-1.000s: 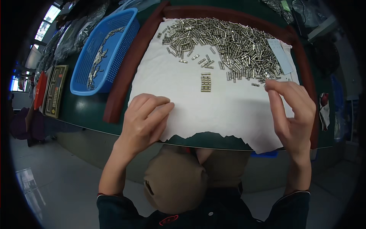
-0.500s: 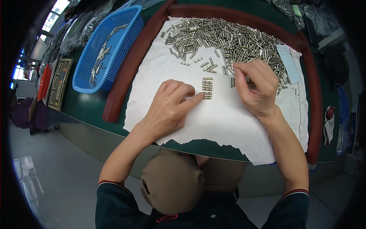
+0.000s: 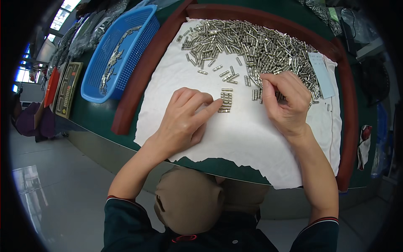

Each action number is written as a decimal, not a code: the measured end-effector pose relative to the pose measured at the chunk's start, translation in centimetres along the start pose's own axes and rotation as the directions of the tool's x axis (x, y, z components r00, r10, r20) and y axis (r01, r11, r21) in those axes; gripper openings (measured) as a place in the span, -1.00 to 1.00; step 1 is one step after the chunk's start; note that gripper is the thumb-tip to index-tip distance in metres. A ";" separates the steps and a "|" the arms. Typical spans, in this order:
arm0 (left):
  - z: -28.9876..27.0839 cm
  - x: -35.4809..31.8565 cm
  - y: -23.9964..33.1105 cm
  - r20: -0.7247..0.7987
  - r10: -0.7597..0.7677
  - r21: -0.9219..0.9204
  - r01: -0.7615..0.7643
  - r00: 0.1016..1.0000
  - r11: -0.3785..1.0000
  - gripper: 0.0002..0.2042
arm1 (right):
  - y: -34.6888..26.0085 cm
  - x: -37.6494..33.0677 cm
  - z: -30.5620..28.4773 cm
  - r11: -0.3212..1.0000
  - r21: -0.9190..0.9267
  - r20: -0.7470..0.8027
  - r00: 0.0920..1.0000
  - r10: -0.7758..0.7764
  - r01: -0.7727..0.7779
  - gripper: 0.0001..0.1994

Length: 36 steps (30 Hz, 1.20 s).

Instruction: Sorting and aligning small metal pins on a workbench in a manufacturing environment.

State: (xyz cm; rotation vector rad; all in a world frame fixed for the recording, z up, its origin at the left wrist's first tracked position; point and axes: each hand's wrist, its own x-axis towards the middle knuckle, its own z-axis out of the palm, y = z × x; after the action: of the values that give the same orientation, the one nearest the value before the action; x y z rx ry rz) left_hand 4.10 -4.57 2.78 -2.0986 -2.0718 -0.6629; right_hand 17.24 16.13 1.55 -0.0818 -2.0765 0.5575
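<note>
Hands touching metal pins

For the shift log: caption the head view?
Left hand steadies a row of metal pins; right hand picks from the pile.

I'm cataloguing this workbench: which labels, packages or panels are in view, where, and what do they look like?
Paper slip: on the white cloth's right edge, beside the metal pins; pale rectangle.
Panel: left of the blue basket; dark rectangle, light frame.
Plastic bags: far left; clear, shiny.
</note>
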 end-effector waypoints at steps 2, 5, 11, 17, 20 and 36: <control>0.0 0.4 0.2 0.006 -0.026 -0.010 0.026 1.000 1.000 -0.52 | -0.1 -0.1 0.0 1.000 0.006 -0.008 1.000 -0.002 0.002 -0.89; 0.3 0.6 0.2 0.012 -0.030 -0.011 0.030 0.999 0.999 -0.46 | -0.1 -0.1 -0.1 1.000 0.007 -0.004 1.000 -0.001 0.001 -0.89; 0.4 0.3 0.2 0.011 0.009 -0.023 -0.009 1.000 1.000 -0.58 | -0.1 -0.2 0.0 1.000 0.003 0.007 1.000 0.004 -0.004 -0.90; 0.4 0.1 0.3 0.007 0.012 -0.024 -0.012 1.000 1.000 -0.58 | -0.1 -0.2 0.0 0.999 0.017 0.025 0.999 0.029 -0.029 -0.90; 0.5 0.3 0.1 -0.007 0.016 -0.024 -0.016 1.000 1.000 -0.59 | 0.0 -0.2 0.0 1.000 0.008 0.017 1.000 0.012 -0.013 -0.90; 0.7 0.7 0.3 -0.054 -0.027 -0.009 0.027 0.998 1.000 -0.70 | 0.0 -0.2 0.1 1.000 0.019 0.014 1.000 0.018 -0.018 -0.90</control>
State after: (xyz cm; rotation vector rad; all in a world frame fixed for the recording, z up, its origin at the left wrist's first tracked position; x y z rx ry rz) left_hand 4.55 -3.63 2.49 -2.0370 -2.0761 -0.7246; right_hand 17.31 16.08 1.34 -0.0863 -2.0857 0.5901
